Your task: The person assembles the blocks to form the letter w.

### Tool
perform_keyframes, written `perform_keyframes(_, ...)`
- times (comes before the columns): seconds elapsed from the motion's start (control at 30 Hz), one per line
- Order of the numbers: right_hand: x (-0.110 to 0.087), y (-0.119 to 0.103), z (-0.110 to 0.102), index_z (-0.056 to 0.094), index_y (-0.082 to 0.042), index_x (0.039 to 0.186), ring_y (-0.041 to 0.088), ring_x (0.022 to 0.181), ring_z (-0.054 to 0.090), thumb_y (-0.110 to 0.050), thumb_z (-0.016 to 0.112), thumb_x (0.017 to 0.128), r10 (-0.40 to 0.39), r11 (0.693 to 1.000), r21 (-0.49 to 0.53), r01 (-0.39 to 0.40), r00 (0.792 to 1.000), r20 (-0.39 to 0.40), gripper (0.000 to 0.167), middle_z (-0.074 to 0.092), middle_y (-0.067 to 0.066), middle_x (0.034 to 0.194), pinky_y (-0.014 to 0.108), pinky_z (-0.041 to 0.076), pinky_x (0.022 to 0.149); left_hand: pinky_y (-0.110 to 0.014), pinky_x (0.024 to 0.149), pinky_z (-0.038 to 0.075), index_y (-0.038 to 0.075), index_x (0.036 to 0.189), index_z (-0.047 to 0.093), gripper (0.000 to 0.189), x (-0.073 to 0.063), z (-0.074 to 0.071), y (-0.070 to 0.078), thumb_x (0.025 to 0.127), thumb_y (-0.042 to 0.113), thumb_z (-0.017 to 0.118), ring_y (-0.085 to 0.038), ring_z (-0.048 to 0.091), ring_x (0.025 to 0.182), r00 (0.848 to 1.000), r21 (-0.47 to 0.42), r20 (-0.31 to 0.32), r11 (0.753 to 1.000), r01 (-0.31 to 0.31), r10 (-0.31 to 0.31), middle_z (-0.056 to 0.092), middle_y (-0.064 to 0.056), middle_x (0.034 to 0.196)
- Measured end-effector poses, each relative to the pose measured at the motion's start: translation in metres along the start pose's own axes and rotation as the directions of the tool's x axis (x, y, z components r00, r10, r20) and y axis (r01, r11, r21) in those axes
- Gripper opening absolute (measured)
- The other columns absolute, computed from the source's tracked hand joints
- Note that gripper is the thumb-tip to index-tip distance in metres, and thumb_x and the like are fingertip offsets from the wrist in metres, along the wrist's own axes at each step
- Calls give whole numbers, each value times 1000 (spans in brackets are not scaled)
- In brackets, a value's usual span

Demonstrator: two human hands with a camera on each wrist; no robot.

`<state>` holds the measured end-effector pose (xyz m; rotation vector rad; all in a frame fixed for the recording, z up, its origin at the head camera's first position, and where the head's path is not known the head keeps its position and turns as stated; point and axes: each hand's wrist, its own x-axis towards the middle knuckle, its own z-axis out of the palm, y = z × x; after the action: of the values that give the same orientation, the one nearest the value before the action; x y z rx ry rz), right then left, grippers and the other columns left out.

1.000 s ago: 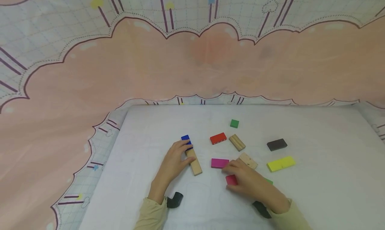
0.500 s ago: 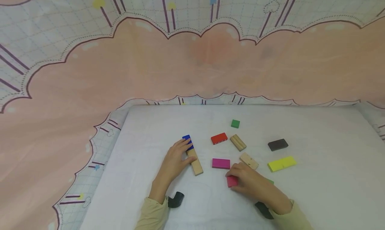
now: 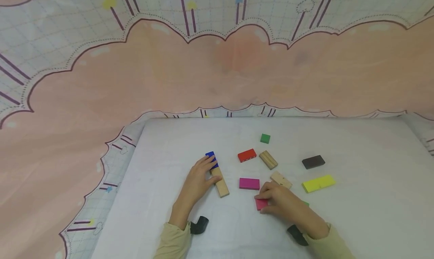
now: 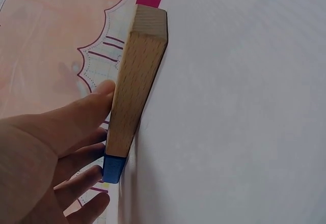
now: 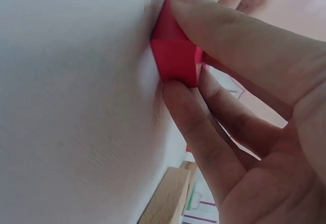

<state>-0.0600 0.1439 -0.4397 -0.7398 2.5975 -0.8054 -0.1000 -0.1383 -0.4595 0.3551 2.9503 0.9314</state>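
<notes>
My right hand (image 3: pixel 283 200) pinches a small pinkish-red block (image 3: pixel 261 204) between thumb and fingers, low at the white tabletop. In the right wrist view the thumb lies on one side of that block (image 5: pixel 175 58) and a fingertip against its end. On the left, my left hand (image 3: pixel 196 180) rests beside a row of two blocks standing end to end. Its fingers touch the blue block (image 3: pixel 210 154), and its thumb lies against the plain wooden block (image 3: pixel 222 187). Seen from the left wrist, those fingers are loosely extended along one side of the row.
Between the hands lies a magenta block (image 3: pixel 249 183). Farther back are a red block (image 3: pixel 246 156), a grooved wooden block (image 3: pixel 268 160) and a green block (image 3: pixel 265 138). A pale wooden block (image 3: pixel 280 179), yellow block (image 3: pixel 318 183) and black block (image 3: pixel 313 162) lie right.
My right hand has drawn slightly back from the magenta block, and its fingers have closed on the pinkish-red block. The left hand stays at the blue and wooden row.
</notes>
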Motion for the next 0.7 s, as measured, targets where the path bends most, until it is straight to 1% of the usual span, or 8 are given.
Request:
perform_keyframes(0.27, 4, -1, 4, 78, -8, 109, 9, 87, 50, -15, 86, 76, -44, 999, 6, 44, 998, -40, 35, 58, -9, 89, 18, 51, 70, -51, 119, 31, 6, 136, 60, 58, 1, 1, 1, 86, 30, 77, -27, 35, 146, 1000, -24, 6, 999, 22, -22, 49, -5, 151)
perform_keyframes(0.33, 4, -2, 4, 78, -8, 109, 9, 87, 50, -16, 86, 75, -30, 1000, 8, 31, 999, -42, 36, 58, -9, 89, 18, 51, 70, -51, 119, 31, 7, 136, 60, 58, 1, 2, 1, 86, 30, 76, -27, 35, 146, 1000, -26, 6, 999, 26, -25, 49, -5, 151)
perform_keyframes(0.5, 6, -3, 4, 78, -9, 109, 10, 88, 51, -17, 86, 75, 2, 1000, -2, -2, 1000, -31, 36, 60, -8, 90, 19, 52, 71, -51, 119, 30, 7, 136, 60, 57, 2, 3, 1, 86, 30, 76, -27, 35, 146, 1000, -37, 2, 999, 19, -19, 49, -4, 151)
perform_keyframes(0.7, 11, -5, 5, 77, -10, 110, 11, 90, 53, -17, 85, 77, -12, 1000, 7, 12, 1000, -6, 35, 62, -7, 93, 22, 53, 75, -52, 119, 30, 7, 135, 61, 56, 1, 1, 3, 86, 29, 77, -27, 35, 146, 999, -40, 2, 999, 34, -34, 50, -4, 150)
